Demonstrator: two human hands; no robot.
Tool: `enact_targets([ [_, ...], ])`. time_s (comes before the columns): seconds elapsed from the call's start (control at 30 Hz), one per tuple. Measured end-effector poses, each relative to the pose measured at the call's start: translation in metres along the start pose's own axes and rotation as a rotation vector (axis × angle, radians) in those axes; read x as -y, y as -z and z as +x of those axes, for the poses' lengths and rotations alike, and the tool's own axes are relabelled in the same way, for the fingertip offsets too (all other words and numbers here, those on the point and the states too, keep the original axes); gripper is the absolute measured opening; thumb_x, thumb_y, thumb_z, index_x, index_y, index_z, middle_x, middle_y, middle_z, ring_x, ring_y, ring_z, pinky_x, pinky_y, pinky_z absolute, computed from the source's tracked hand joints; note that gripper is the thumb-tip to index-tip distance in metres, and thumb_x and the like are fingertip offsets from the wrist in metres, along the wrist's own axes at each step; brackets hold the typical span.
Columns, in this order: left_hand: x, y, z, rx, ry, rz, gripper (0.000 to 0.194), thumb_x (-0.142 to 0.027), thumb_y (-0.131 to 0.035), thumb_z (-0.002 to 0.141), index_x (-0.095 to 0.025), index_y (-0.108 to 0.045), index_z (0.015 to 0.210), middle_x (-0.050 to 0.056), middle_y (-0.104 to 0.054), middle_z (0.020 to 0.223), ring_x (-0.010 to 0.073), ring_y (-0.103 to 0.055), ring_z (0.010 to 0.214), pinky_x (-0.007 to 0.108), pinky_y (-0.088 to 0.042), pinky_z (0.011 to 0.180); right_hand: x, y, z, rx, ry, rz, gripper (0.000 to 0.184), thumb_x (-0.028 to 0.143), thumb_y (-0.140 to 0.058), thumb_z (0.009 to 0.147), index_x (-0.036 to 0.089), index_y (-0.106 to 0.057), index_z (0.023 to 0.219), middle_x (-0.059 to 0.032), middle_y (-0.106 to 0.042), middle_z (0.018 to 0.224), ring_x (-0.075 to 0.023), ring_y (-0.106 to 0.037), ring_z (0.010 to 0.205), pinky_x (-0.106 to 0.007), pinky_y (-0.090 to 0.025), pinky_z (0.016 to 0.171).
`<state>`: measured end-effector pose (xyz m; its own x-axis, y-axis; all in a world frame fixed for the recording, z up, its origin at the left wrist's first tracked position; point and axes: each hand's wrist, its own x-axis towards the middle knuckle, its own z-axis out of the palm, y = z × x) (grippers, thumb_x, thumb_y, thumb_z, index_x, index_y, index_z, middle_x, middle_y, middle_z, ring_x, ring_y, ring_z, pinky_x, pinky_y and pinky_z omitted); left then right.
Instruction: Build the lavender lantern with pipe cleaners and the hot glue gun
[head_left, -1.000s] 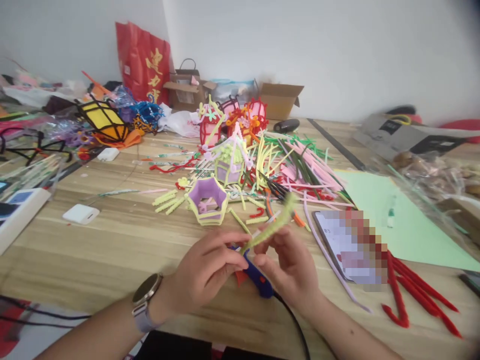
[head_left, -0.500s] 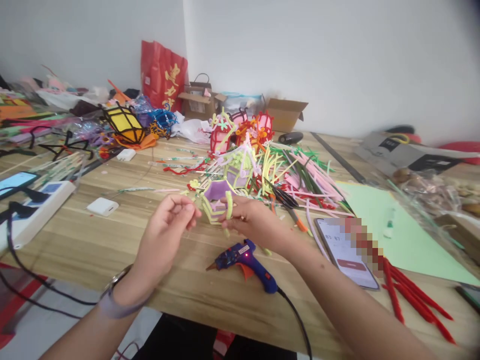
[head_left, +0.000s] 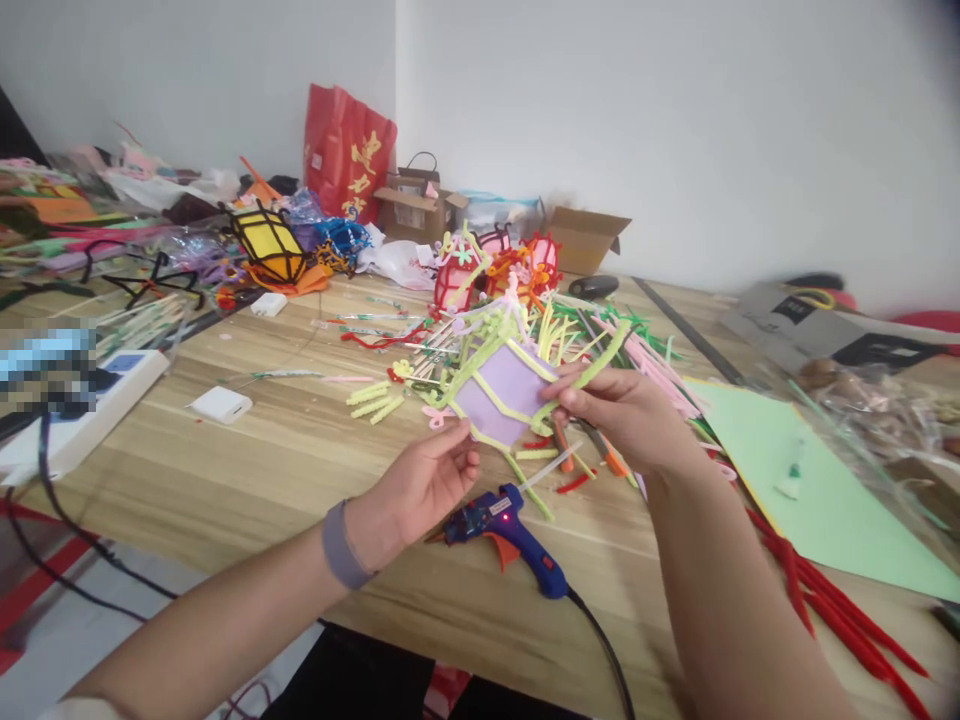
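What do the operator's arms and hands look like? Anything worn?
Left hand: no glove; plain greyish-purple band around the wrist, no dial visible from this side. A pale edge, possibly a sleeve, shows low on that arm. Right hand: no glove, no wristband, no sleeve in view.
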<state>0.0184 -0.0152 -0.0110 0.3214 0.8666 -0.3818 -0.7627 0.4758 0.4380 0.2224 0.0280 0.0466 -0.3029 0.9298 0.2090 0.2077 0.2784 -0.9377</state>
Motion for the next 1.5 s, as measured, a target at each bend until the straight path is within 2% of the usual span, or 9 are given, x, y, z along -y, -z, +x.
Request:
enact_targets([
  [0.13,0.003,-0.002,0.012,0.016,-0.008,0.031,0.012,-0.008,-0.059,0.086,-0.013,-0.058,0.075,-0.002,-0.059,0.062,0.0055,-0.058,0.053,0.016,-0.049,0.054,-0.003,0.006,0.002,-0.007,0.033,-0.072,0.029,0.051,-0.078,0.066,0.023,-0.078,0.074,-0.0068,-0.071,0.091,-0.0191,-0.064,0.078,-0.030,-0.052,0.061],
  [0.2,0.004,0.000,0.015,-0.007,-0.034,0.040,0.012,-0.008,-0.061,0.085,-0.012,-0.059,0.074,-0.002,-0.062,0.064,0.0055,-0.060,0.056,0.016,-0.051,0.058,-0.001,0.008,0.001,-0.086,0.087,-0.091,0.030,0.052,-0.078,0.066,0.024,-0.078,0.075,-0.0074,-0.070,0.102,-0.0229,-0.064,0.091,-0.030,-0.052,0.062],
  [0.3,0.003,0.004,0.016,-0.021,-0.065,0.043,0.014,-0.008,-0.061,0.085,-0.012,-0.061,0.071,-0.001,-0.065,0.065,0.0057,-0.063,0.061,0.016,-0.053,0.066,0.006,0.002,-0.004,-0.177,0.108,-0.057,0.031,0.055,-0.077,0.066,0.025,-0.076,0.075,-0.0059,-0.070,0.089,-0.0190,-0.063,0.073,-0.031,-0.050,0.055],
  [0.37,0.001,0.007,0.017,0.013,-0.079,0.060,0.016,-0.008,-0.061,0.085,-0.011,-0.063,0.070,-0.001,-0.066,0.066,0.0061,-0.064,0.062,0.017,-0.053,0.068,0.012,-0.010,-0.007,-0.096,0.040,-0.036,0.032,0.054,-0.076,0.067,0.024,-0.075,0.077,-0.0035,-0.068,0.073,-0.0139,-0.056,0.054,-0.030,-0.047,0.049],
  [0.43,0.000,0.008,0.017,0.058,-0.088,0.097,0.013,-0.008,-0.063,0.083,-0.011,-0.065,0.071,0.000,-0.067,0.067,0.0061,-0.064,0.063,0.016,-0.053,0.068,0.014,-0.026,-0.009,-0.005,-0.027,-0.052,0.031,0.050,-0.077,0.067,0.022,-0.072,0.078,-0.0007,-0.064,0.064,-0.0123,-0.054,0.051,-0.028,-0.046,0.048],
  [0.6,0.001,0.012,0.018,0.109,-0.083,0.178,0.006,-0.009,-0.066,0.079,-0.012,-0.070,0.083,0.001,-0.070,0.079,0.0081,-0.065,0.068,0.018,-0.052,0.069,0.006,-0.052,-0.005,0.005,-0.120,-0.050,0.032,0.047,-0.076,0.066,0.018,-0.064,0.073,0.0037,-0.058,0.056,-0.0105,-0.053,0.050,-0.024,-0.045,0.048],
  [0.8,0.007,0.014,0.017,0.110,-0.021,0.165,0.008,-0.010,-0.065,0.080,-0.011,-0.071,0.086,0.003,-0.073,0.081,0.0112,-0.068,0.072,0.023,-0.053,0.077,-0.001,-0.050,-0.003,0.025,-0.169,-0.045,0.032,0.047,-0.075,0.066,0.017,-0.064,0.071,0.0028,-0.060,0.058,-0.0100,-0.053,0.052,-0.024,-0.044,0.050],
  [1.0,0.009,0.014,0.017,0.133,-0.036,0.163,0.008,-0.009,-0.064,0.081,-0.010,-0.071,0.085,0.004,-0.073,0.080,0.0112,-0.068,0.074,0.021,-0.053,0.076,-0.002,-0.054,-0.003,0.039,-0.269,-0.032,0.035,0.048,-0.078,0.060,0.017,-0.063,0.067,0.0028,-0.060,0.054,-0.0098,-0.051,0.048,-0.023,-0.041,0.047],
  [1.5,0.008,0.012,0.014,0.108,-0.084,0.235,0.013,-0.004,-0.065,0.074,-0.011,-0.072,0.080,0.003,-0.072,0.076,0.0121,-0.066,0.070,0.022,-0.052,0.073,-0.017,-0.066,-0.004,-0.116,-0.184,-0.078,0.040,0.053,-0.077,0.060,0.019,-0.058,0.063,0.0006,-0.061,0.052,-0.0129,-0.055,0.045,-0.026,-0.043,0.046],
])
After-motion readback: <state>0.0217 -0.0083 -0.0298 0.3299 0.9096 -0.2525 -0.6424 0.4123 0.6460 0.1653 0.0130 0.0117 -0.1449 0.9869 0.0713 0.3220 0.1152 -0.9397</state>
